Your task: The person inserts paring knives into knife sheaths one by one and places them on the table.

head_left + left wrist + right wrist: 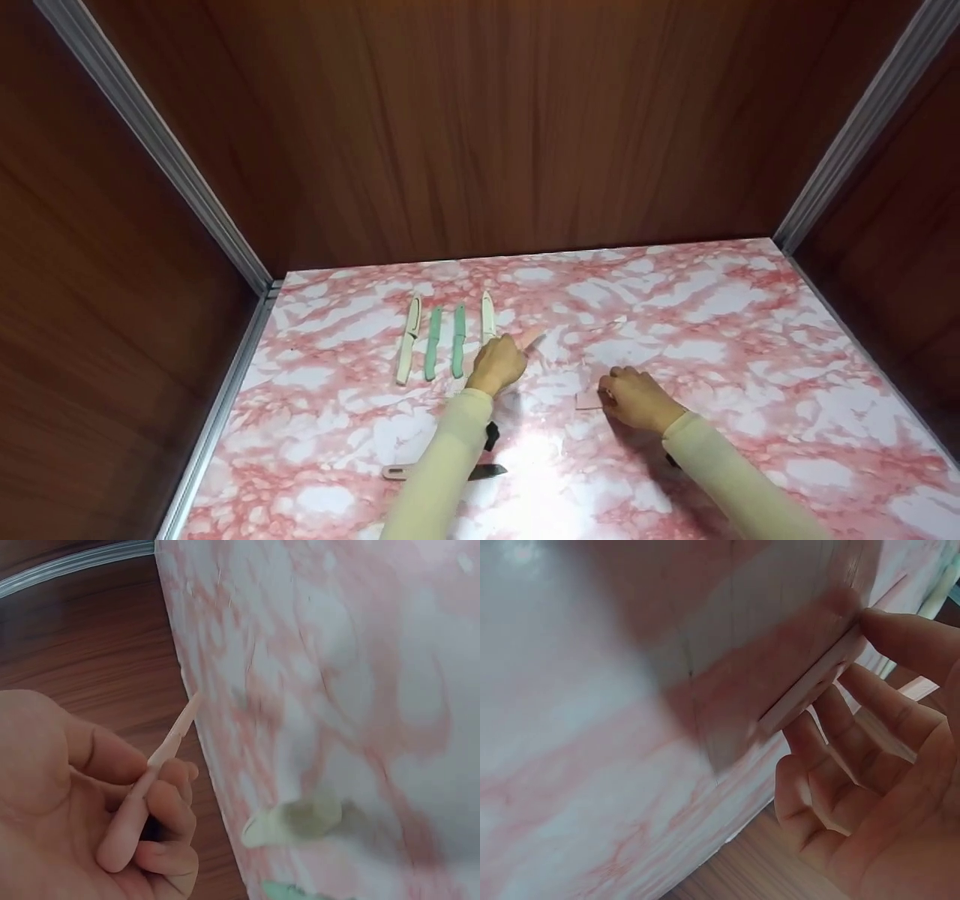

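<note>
My left hand [499, 363] grips a pink sheathed knife [129, 821] by its handle, thumb and curled fingers round it. Its narrow end points away from the palm, toward the upper right in the left wrist view. Beside that hand, a white sheathed knife [488, 313] lies on the table, its lower part hidden by the hand. My right hand [636, 396] pinches a thin, flat pink piece [806, 694] between thumb and fingertips, low at the table surface. The fingers partly hide this piece [588, 401] in the head view, so its kind is unclear.
Left of the left hand lie two green sheathed knives [433, 343] and a cream one [408, 341], roughly parallel. A pink-handled knife [395, 472] with a dark bare blade lies under the left forearm. Brown wood-grain panels [487, 135] enclose the marbled table [712, 300].
</note>
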### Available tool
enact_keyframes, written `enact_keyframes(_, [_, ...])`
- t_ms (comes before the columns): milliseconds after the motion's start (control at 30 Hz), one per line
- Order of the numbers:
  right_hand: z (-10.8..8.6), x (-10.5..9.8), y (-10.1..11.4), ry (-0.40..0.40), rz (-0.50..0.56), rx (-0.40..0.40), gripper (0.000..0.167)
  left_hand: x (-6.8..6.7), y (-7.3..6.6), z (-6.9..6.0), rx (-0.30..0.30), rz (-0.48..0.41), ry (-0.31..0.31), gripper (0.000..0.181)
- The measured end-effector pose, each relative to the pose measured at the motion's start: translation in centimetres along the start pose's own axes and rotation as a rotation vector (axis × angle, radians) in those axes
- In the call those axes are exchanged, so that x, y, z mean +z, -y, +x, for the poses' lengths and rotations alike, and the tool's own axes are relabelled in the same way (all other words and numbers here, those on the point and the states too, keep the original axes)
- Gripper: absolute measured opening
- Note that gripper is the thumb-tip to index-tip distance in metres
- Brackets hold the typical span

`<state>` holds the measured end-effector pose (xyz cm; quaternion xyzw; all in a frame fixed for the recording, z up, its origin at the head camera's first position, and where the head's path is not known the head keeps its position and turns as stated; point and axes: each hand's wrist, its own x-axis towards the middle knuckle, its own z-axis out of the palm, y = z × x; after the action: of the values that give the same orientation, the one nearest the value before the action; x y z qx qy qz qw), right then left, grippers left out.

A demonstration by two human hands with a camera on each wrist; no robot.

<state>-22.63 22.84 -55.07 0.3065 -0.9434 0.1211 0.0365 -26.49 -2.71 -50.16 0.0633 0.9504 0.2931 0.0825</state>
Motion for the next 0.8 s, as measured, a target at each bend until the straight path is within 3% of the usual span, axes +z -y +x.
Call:
enact_keyframes(133, [0.0,0.3,0.0,-0.036,0.000,-0.038,0.012,1.0,-0.3,0.9,-0.006,0.006,-0.038,0.034])
enact_keyframes(367, [-0.1,0.3,0.2,-0.025,0.025,-0.022,0.019,2.5,-0.2,1.7,-0.054,0.036,-0.100,0.028])
enact_keyframes(800, [0.0,-0.1,0.0,0.021,0.024,-0.009,0.019,3.8,0.1,2.4,-0.077,-0.014,-0.087,0.029])
